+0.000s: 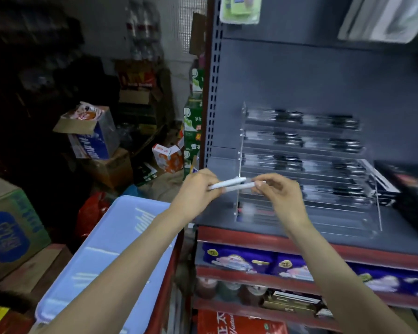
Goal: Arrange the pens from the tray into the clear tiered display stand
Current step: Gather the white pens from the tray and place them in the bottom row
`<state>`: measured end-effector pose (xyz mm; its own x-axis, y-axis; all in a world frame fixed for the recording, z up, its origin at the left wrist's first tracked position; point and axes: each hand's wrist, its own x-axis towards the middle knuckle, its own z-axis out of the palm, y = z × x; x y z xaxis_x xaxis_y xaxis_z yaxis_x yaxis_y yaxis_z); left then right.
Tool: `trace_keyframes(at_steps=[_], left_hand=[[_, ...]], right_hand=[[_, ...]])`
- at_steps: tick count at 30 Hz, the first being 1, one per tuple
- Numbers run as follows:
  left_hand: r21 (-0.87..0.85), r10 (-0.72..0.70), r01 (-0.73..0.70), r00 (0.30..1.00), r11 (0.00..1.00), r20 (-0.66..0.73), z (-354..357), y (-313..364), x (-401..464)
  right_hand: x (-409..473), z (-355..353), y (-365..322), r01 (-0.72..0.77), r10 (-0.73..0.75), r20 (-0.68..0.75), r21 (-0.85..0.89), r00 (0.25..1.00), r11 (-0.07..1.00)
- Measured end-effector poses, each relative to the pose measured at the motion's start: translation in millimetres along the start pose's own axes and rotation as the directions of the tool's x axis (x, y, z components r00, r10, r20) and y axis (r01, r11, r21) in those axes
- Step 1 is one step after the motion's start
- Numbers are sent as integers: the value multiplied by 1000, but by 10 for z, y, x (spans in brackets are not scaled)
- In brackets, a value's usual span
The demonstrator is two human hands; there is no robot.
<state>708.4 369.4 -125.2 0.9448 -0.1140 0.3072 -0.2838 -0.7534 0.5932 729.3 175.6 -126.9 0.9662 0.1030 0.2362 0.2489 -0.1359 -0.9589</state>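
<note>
Pens [234, 184]: two, white, slim | left hand [198, 186] grips | right hand [279, 191] fingers pinch tip

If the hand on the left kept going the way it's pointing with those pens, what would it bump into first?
Probably the right hand. The left hand points rightward with the white pens, and the right hand's fingers already pinch their far ends. Behind them stands the clear display stand, though the blur makes depth hard to judge.

A small shop with its stockroom corner is showing here: a grey metal shelving unit [323, 75] with red-edged shelves is carrying packaged snack bags [239, 257] and jars [229, 289], while cardboard cartons [10, 227] and drink crates [135, 80] are piling up at its left edge.
</note>
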Motion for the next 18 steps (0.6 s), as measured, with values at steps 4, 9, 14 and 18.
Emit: trace_keyframes(at_steps=[4, 9, 14, 18], left_hand=[[65, 12, -12, 1000, 998, 6, 192, 177, 88], [258, -35, 0, 991, 966, 133, 378, 268, 124], [203, -47, 19, 990, 979, 136, 494, 373, 105], [193, -48, 14, 983, 981, 176, 511, 429, 81]], right_hand=[[33, -427, 124, -46, 49, -144, 25, 988, 999], [2, -733, 334, -122, 116, -214, -12, 970, 992], [3, -882, 495, -189, 144, -205, -222, 968, 956], [12, -868, 512, -139, 94, -123, -439, 988, 888]])
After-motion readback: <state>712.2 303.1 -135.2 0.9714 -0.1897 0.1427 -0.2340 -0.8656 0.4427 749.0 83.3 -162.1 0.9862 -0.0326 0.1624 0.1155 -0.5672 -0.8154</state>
